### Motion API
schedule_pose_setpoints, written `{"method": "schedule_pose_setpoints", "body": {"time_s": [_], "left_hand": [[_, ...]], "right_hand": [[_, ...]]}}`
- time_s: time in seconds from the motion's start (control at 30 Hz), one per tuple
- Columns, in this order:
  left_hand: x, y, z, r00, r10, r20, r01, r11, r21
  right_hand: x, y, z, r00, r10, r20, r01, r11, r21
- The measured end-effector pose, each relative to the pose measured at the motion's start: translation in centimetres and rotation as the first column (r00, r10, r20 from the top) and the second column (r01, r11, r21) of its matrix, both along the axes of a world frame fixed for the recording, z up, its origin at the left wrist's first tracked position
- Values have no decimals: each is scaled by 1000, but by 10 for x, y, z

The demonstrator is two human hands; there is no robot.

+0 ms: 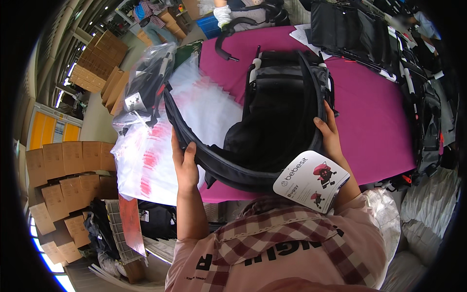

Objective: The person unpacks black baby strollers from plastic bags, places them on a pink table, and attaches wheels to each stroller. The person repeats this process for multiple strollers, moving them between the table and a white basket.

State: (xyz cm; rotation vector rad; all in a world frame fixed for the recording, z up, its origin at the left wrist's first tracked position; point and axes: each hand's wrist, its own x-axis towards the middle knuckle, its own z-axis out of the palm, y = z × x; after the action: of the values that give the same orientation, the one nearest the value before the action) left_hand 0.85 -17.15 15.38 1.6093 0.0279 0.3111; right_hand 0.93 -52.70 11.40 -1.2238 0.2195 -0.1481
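A black stroller canopy (228, 168) with a curved, padded rim bows toward me over the table. My left hand (186, 164) grips the rim on its left side, thumb on the near face. On the other side my right hand (331, 132) holds the rim, its fingers partly hidden behind it. Behind the canopy lies the black folded stroller (282, 72), with white and dark frame tubes at its sides. A white printed hang tag (311, 181) with a stroller picture dangles from the canopy near my right forearm.
The table has a magenta cloth (374, 121). A stack of clear plastic bags (155, 165) covers its left part, beside a bagged stroller (141, 92). More black strollers (360, 34) line the far right. Cardboard boxes (73, 160) stand at left. A person (153, 22) stands far back.
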Motion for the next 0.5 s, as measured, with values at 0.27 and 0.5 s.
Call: {"method": "schedule_pose_setpoints", "body": {"time_s": [0.27, 0.5], "left_hand": [[27, -53, -53, 910, -414, -1, 411, 904, 119], [92, -99, -131, 745, -580, -330, 570, 810, -137]], "right_hand": [[-92, -4, -35, 988, -58, -141, -71, 645, -761], [-125, -41, -88, 968, 132, -215, -44, 928, 369]]}}
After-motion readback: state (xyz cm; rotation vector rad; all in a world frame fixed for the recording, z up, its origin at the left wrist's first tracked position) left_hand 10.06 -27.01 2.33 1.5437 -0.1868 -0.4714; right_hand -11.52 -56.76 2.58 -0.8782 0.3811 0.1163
